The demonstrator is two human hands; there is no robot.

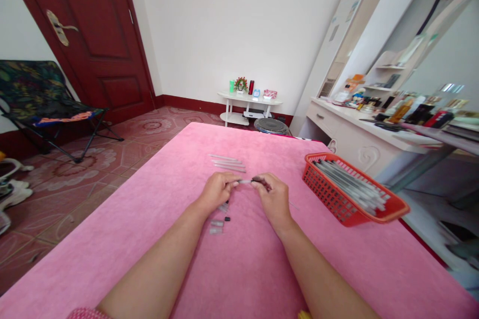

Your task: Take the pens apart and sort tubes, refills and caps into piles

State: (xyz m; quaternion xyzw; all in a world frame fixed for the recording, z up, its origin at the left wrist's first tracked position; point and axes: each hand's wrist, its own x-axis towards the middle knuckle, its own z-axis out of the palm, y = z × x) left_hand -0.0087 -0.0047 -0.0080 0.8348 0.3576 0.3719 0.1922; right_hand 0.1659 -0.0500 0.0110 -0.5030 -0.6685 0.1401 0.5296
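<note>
Over the middle of the pink cloth (149, 219), my left hand (218, 190) and my right hand (272, 194) face each other. Between them they pinch a short, translucent pen-like tube (245, 181), one end in each hand. A dark part shows at my right fingertips. Just beyond lie several slim clear tubes (229, 163) side by side. Nearer to me, below my left hand, are a small black cap (227, 219) and a few short clear caps (216, 227). A thin rod (294, 205) rests to the right of my right hand.
An orange-red plastic basket (325, 192) full of grey, pen-like tubes (352, 184) stands on the right of the cloth. Farther right is a white dressing table (374, 134) with bottles. A folding chair (41, 94) stands at left, and a small white table (234, 118) against the back wall.
</note>
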